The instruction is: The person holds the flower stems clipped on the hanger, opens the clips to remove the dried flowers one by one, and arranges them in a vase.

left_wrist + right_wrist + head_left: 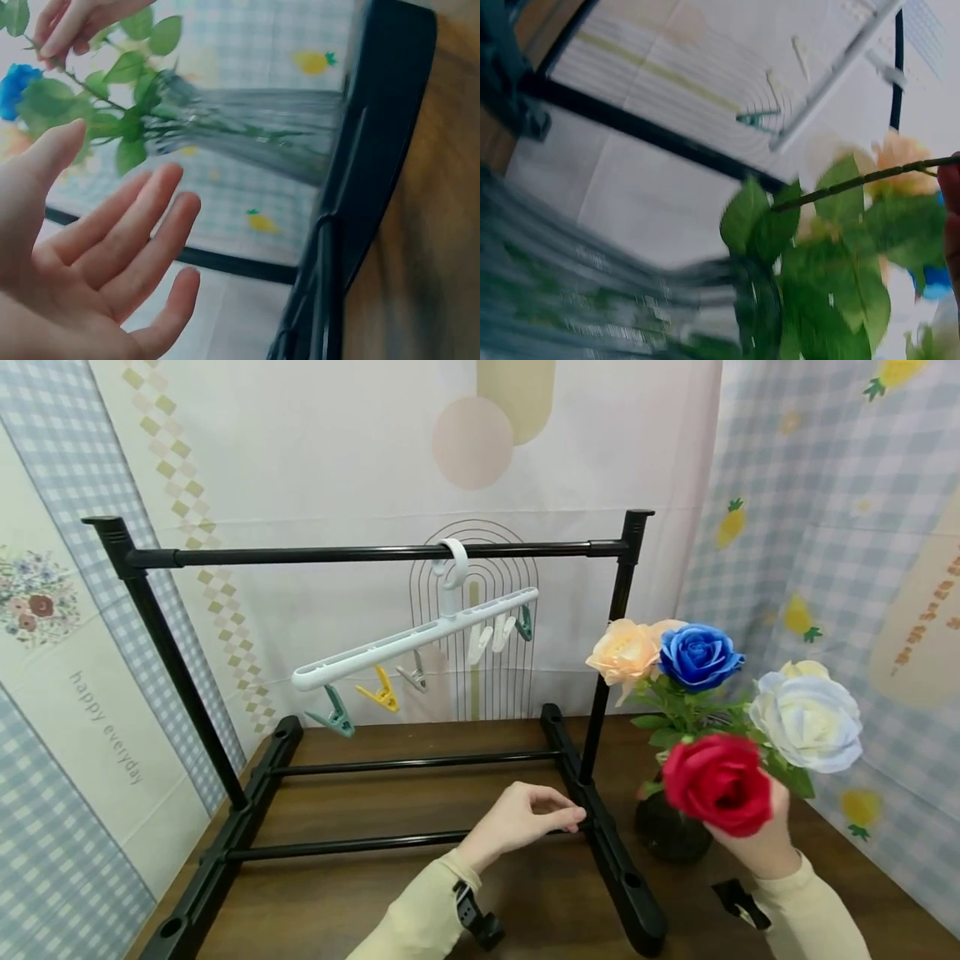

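In the head view a red rose [717, 785] hides most of my right hand [768, 839]. My right fingers pinch its green stem [855, 182], which slants toward the mouth of a glass vase [262, 131] in the wrist views. A blue rose [701, 657], a peach rose [624, 652] and a white rose [806, 718] rise from the vase. My left hand [521, 818] hovers by the right foot of a black rack [618, 877], its fingers loosely spread and holding nothing.
From the rack's top bar [300, 556] hangs a white hanger [405, 643]. Clothespins dangle below it, among them a yellow one [380, 690] and a green one [333, 714]. A patterned cloth [337, 468] stands behind the brown table [360, 902].
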The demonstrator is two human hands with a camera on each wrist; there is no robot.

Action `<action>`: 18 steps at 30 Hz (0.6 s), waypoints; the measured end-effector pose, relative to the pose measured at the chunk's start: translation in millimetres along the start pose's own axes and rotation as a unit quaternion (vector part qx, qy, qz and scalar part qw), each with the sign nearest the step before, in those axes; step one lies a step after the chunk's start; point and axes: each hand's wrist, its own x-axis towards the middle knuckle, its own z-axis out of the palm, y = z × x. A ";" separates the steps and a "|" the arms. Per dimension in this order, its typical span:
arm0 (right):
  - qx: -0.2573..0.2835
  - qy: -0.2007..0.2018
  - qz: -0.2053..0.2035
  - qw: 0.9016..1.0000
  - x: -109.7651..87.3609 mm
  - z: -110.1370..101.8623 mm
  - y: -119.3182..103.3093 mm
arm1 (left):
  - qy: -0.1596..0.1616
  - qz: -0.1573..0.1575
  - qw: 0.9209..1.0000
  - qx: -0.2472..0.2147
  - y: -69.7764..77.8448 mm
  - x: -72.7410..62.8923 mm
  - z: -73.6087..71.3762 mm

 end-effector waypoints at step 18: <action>-0.246 0.157 0.021 0.956 57.8 -4.7 -4.7 | 0.031 -0.032 0.998 -0.041 14.0 41.7 75.5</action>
